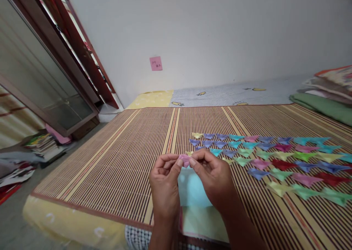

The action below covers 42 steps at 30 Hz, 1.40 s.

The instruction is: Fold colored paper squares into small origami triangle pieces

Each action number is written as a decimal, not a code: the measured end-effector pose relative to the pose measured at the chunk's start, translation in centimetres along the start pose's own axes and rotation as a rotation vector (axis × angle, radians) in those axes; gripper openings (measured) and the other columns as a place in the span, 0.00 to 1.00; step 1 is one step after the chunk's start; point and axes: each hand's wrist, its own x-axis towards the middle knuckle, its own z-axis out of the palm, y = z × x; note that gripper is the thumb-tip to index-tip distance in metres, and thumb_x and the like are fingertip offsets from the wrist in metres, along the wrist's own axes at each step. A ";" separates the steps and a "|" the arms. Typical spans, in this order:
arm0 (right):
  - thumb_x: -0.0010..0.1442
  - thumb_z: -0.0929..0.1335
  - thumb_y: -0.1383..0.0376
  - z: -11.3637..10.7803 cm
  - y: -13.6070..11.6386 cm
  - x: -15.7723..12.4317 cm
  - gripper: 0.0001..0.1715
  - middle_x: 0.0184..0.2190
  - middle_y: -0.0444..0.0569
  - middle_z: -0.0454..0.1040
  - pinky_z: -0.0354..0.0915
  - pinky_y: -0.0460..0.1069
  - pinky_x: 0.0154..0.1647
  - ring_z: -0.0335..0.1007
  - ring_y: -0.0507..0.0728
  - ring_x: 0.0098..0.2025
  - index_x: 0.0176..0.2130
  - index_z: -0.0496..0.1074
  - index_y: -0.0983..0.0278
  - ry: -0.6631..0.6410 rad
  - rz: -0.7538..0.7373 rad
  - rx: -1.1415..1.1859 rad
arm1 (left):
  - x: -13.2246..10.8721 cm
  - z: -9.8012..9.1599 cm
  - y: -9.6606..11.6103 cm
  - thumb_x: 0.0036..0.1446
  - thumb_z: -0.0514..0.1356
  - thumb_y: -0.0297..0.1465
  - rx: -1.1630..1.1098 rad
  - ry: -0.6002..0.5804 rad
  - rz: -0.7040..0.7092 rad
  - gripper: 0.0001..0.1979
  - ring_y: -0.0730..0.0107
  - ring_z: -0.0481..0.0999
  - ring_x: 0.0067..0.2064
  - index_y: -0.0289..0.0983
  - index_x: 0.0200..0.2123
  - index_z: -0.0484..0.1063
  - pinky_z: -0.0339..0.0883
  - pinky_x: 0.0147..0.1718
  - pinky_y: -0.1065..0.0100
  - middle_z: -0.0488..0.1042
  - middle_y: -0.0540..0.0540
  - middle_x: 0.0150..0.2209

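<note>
Between the fingertips of both hands is a small piece of folded pink paper (pixel 184 160). My left hand (pixel 165 176) pinches its left side with thumb and fingers. The right side is pinched by my right hand (pixel 213 176). Under the hands lies a light blue sheet of paper (pixel 194 189), with a pale green sheet (pixel 203 222) nearer to me. Rows of folded paper pieces in many colours spread to the right, among them a dark red one (pixel 283 164) and a bright green one (pixel 304 155). Fingers hide part of the pink paper.
A striped bamboo mat (pixel 110 158) covers the bed. Folded cloths, one of them green (pixel 321 107), are stacked at the far right. A pink note (pixel 156 63) is stuck on the wall. Books (pixel 44 147) and a glass-panelled cabinet door (pixel 41 62) stand at the left.
</note>
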 end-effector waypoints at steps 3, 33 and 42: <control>0.66 0.69 0.63 -0.5 -0.2 0.0 0.10 0.30 0.44 0.74 0.66 0.50 0.39 0.72 0.55 0.35 0.32 0.74 0.62 -0.024 -0.028 -0.026 | 0.2 -0.2 0.3 0.48 0.75 0.29 0.026 -0.024 -0.031 0.14 0.68 0.84 0.35 0.36 0.39 0.79 0.76 0.38 0.70 0.85 0.46 0.33; 0.61 0.73 0.60 -0.9 0.6 0.2 0.09 0.27 0.42 0.73 0.63 0.48 0.34 0.67 0.53 0.32 0.32 0.75 0.62 -0.125 0.128 0.079 | 0.6 -0.6 0.2 0.41 0.78 0.33 -0.104 -0.119 -0.225 0.15 0.76 0.72 0.28 0.34 0.26 0.77 0.68 0.32 0.75 0.77 0.51 0.25; 0.60 0.72 0.64 -1.7 -0.6 0.2 0.12 0.22 0.39 0.68 0.57 0.47 0.29 0.60 0.51 0.26 0.25 0.72 0.62 -0.087 0.072 0.055 | 0.1 -0.6 0.3 0.50 0.74 0.30 0.078 -0.243 -0.157 0.08 0.76 0.73 0.30 0.35 0.29 0.78 0.67 0.33 0.75 0.77 0.51 0.26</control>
